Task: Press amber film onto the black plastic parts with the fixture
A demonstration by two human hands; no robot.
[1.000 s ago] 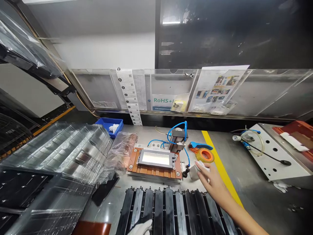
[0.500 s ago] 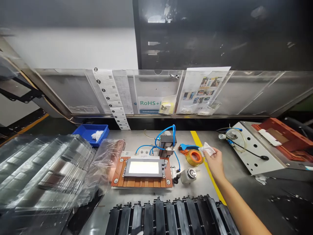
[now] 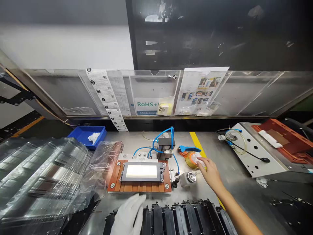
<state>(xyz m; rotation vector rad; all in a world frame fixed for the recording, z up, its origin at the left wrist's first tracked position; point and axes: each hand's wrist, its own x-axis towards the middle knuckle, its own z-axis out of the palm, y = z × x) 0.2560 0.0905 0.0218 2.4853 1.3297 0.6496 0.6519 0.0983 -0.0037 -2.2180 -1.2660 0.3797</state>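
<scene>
My right hand point(image 3: 210, 173), bare, has its fingertips on a crumpled white wipe point(image 3: 197, 158) at a roll of amber tape point(image 3: 189, 160). A blue-handled tool point(image 3: 188, 149) lies just behind the roll. My left hand point(image 3: 129, 213), in a white glove, is low in front with fingers stretched out. Nothing shows in it, though its underside is hidden. It is over the left end of a row of black plastic parts point(image 3: 181, 215). Beyond it stands an orange-brown fixture point(image 3: 139, 187), carrying a black-framed part with a bright white panel point(image 3: 141, 171).
A small bottle with a metal top point(image 3: 187, 179) stands right of the fixture. Blue air hoses point(image 3: 154, 138) loop behind it. Clear plastic trays point(image 3: 41, 176) are stacked left, near a blue bin point(image 3: 85, 132). A grey control box point(image 3: 259, 150) sits at the right.
My right hand has moved down and slightly left, bringing the white wipe to the tape roll. My gloved left hand has risen into view from the bottom edge.
</scene>
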